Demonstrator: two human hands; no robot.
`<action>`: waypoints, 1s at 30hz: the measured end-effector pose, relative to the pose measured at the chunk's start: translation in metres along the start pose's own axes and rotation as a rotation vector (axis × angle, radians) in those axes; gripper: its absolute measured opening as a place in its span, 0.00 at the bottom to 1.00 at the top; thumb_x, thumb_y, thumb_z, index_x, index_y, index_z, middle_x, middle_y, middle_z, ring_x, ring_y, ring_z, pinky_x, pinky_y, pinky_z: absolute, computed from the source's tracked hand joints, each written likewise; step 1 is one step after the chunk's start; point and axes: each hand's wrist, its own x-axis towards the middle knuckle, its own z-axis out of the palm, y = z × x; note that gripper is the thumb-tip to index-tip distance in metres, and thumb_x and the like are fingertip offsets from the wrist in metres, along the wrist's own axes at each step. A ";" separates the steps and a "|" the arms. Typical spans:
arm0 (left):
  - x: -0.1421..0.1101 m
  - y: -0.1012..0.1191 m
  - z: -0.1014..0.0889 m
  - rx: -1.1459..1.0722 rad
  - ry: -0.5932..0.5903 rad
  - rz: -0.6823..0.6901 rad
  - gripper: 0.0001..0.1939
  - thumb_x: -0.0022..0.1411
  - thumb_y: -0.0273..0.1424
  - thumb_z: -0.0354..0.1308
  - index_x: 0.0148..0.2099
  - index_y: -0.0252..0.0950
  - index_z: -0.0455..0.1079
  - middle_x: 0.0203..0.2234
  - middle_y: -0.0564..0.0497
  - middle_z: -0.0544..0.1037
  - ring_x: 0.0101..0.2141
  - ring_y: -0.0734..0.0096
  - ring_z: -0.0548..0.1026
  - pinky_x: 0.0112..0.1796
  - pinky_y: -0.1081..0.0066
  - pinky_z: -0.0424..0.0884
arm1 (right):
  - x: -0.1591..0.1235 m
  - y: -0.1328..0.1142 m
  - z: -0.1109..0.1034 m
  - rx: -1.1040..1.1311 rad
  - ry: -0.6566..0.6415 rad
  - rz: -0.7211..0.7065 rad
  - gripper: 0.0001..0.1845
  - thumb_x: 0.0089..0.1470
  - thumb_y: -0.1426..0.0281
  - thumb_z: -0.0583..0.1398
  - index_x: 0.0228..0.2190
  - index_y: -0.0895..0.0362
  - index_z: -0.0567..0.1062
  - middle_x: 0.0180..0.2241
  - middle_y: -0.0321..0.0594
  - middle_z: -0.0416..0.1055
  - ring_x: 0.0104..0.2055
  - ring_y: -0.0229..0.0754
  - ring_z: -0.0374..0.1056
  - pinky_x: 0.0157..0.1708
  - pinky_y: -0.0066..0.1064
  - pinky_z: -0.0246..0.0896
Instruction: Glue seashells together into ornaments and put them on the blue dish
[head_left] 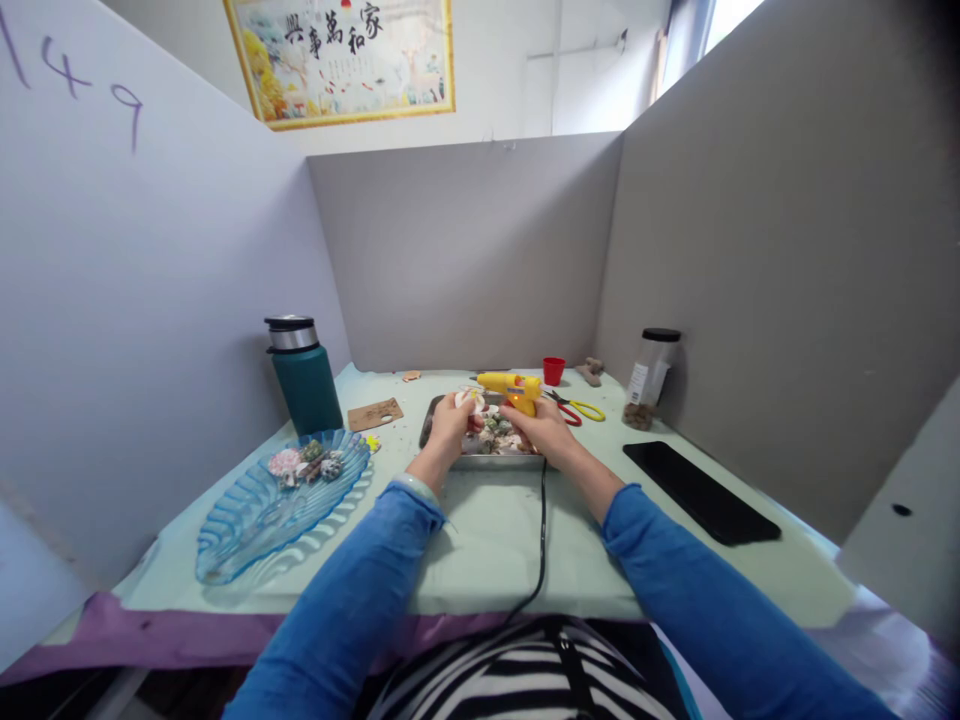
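Nearest the viewer, a black-and-white striped garment filled the lower edge, flanked by two blue sleeves extending forward. Tall grey panels enclosed a table covered in pale green. Beyond the rear panel, a yellow-bordered poster hung on the wall.

On the table's left side lay a blue, translucent, ribbed platter, bearing a small cluster of shells toward its far end; a teal bottle stood upright just behind it. At right lay a flat black slab, with a dark-lidded clear jar, partly filled with brown pieces, upright beyond it. A shallow metal tray, holding mixed shell-like pieces, occupied the centre beneath the hands.

The right hand was wrapped around the grip of a yellow glue gun, held above the tray with its nozzle pointing left; a black cord ran toward the near table edge. The left hand pinched a small white piece near the nozzle, also above the tray; partly covered by fingers, it appeared to be a shell. A red cup stood behind, right of centre.
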 end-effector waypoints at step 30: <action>0.000 0.000 0.000 0.046 0.054 0.059 0.05 0.55 0.28 0.55 0.34 0.35 0.62 0.15 0.57 0.69 0.16 0.77 0.68 0.20 0.77 0.64 | -0.004 -0.007 0.001 -0.098 -0.033 -0.031 0.12 0.46 0.62 0.59 0.27 0.60 0.73 0.15 0.31 0.60 0.20 0.35 0.56 0.21 0.27 0.51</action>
